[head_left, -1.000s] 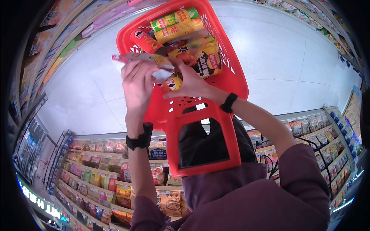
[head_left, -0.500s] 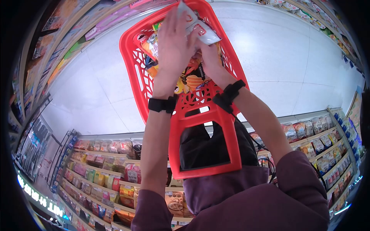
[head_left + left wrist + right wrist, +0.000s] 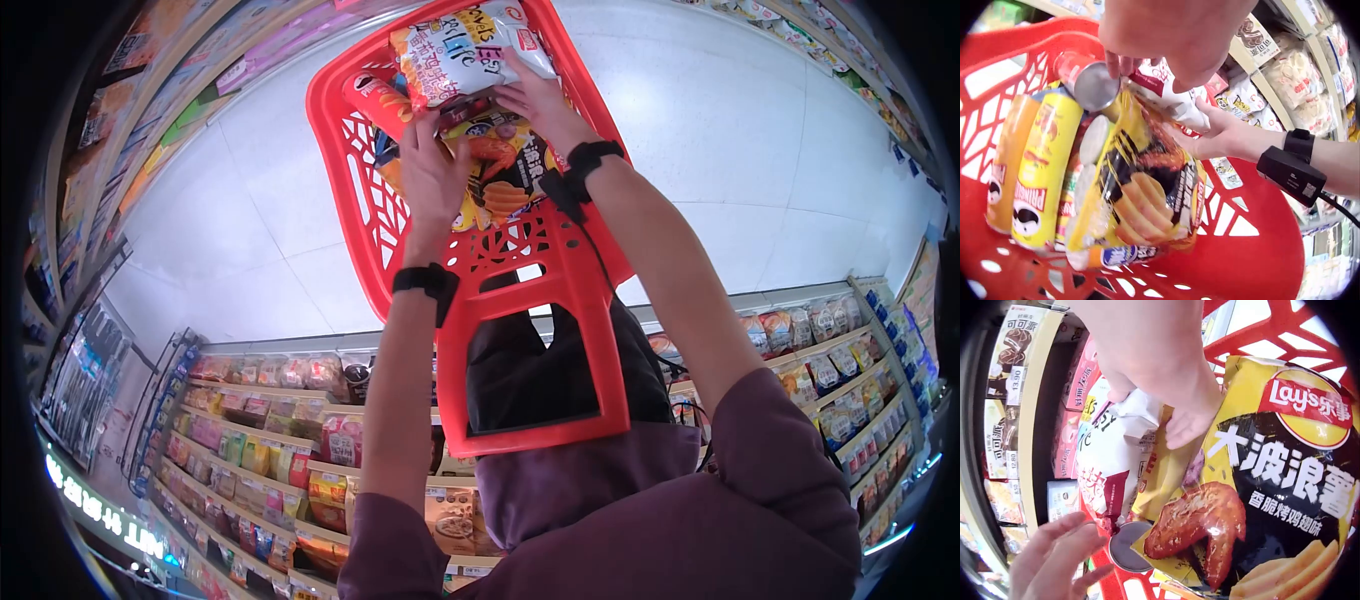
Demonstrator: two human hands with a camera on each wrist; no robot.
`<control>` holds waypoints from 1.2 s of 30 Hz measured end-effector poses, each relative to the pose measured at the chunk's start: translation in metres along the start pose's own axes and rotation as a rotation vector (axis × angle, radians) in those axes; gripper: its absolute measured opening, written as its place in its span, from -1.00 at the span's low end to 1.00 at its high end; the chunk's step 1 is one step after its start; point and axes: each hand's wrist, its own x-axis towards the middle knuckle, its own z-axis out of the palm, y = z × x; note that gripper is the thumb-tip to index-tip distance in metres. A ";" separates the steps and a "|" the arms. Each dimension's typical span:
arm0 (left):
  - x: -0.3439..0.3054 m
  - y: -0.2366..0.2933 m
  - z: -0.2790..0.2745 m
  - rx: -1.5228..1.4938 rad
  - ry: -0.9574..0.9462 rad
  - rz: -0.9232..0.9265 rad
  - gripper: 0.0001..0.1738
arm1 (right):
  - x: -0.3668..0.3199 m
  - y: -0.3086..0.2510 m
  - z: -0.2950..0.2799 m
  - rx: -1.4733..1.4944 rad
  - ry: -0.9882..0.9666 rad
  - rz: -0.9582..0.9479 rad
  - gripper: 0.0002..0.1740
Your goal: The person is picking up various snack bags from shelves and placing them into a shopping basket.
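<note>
A white snack bag (image 3: pixel 470 55) with coloured lettering lies across the far part of the red basket (image 3: pixel 357 215). My right hand (image 3: pixel 545 110) pinches its near right edge, thumb on one side and fingers on the other, as the right wrist view shows on the white bag (image 3: pixel 1107 462). My left hand (image 3: pixel 435 185) is by the bag's near left corner, fingers spread and holding nothing; the left hand (image 3: pixel 1060 559) shows at lower left in the right wrist view. Below the hands lies a black and yellow chip bag (image 3: pixel 1141 187), beside a red can (image 3: pixel 1088 81).
Yellow (image 3: pixel 1046 169) and orange (image 3: pixel 1010 162) cans stand in the basket in the left wrist view. The basket's handle (image 3: pixel 540 440) reaches toward the person's body. Shelves of packaged snacks (image 3: pixel 250 455) run behind, and more shelving (image 3: pixel 150 150) curves along the left.
The white bag was turned and lowered from above the basket onto its far contents, printed side up. My left hand came off it and moved nearer the body; my right hand stays at its edge.
</note>
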 end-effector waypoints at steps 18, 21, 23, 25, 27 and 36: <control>-0.073 -0.023 0.053 -0.526 -0.424 -0.519 -0.23 | -0.057 -0.001 -0.020 -1.951 -0.771 -0.425 0.15; -0.073 -0.023 0.039 -0.579 -0.535 -0.434 -0.29 | -0.070 -0.012 -0.013 -1.948 -0.833 -0.313 0.11; -0.079 -0.026 0.031 -0.616 -0.425 -0.193 -0.38 | -0.071 -0.007 -0.020 -1.833 -0.875 -0.403 0.11; -0.080 -0.029 0.014 -0.663 -0.554 -0.347 -0.41 | -0.074 -0.003 -0.027 -1.750 -0.919 -0.574 0.16; -0.075 -0.019 -0.011 -0.700 -0.605 -0.457 -0.51 | -0.086 -0.011 -0.019 -1.662 -0.885 -0.431 0.20; -0.055 -0.051 -0.061 -0.526 -0.437 -0.192 -0.47 | -0.091 0.005 0.002 -1.523 -0.784 -0.371 -0.03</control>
